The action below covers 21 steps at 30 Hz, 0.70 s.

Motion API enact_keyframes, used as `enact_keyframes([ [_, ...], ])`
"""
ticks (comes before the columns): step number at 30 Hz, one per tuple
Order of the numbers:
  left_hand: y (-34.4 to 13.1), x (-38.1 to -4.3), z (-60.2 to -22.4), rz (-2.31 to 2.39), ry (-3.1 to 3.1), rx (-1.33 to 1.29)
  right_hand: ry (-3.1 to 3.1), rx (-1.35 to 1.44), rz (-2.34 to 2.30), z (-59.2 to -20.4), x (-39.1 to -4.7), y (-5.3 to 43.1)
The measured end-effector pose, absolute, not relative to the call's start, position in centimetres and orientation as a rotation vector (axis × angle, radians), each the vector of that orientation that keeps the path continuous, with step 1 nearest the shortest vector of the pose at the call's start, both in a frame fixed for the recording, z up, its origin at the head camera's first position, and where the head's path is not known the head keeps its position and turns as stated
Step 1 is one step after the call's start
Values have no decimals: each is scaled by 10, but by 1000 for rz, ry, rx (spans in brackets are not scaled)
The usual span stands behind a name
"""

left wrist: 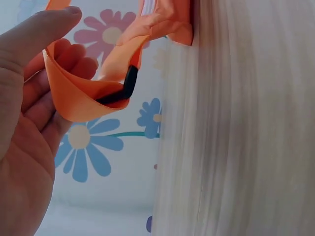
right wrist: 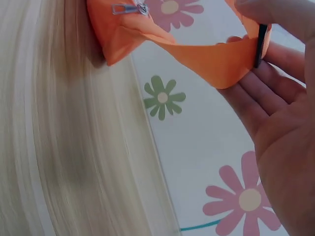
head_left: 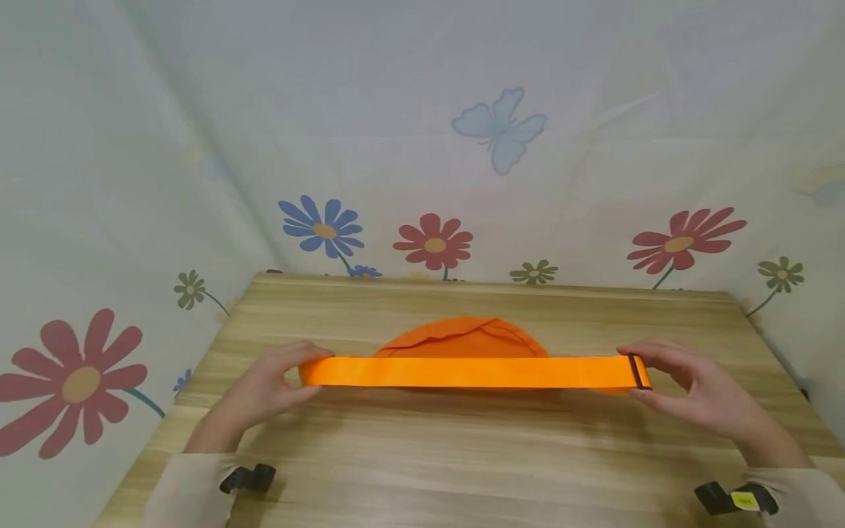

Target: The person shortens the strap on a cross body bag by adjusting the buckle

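An orange zippered bag [head_left: 465,339] lies on the wooden table, partly hidden behind its own bright orange strap [head_left: 462,372]. Both hands stretch the strap level across the front of the bag. At its left end the left hand [head_left: 264,385] holds the looped strap between thumb and fingers; a black buckle [left wrist: 130,82] hangs by that loop in the left wrist view. The right hand [head_left: 709,396] pinches the other end beside a black slider [right wrist: 261,45]. A metal zipper pull [right wrist: 129,9] shows on the bag in the right wrist view.
The wood-grain table [head_left: 462,469] extends under both forearms. Behind it and to the sides hangs a pale wall covering [head_left: 370,132] printed with flowers and a butterfly. A dark strap band [head_left: 247,479] with a small device is on each wrist.
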<state>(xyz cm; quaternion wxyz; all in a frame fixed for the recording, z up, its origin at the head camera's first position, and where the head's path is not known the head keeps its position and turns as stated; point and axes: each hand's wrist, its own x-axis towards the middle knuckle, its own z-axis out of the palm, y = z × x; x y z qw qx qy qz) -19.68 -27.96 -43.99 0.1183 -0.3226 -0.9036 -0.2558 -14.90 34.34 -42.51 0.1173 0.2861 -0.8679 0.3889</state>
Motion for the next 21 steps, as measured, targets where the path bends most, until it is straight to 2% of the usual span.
enact_keyframes([
  [21, -285, -196, -438, -718, -2758, -941, -2639, 869, 708, -426, -151, 350],
])
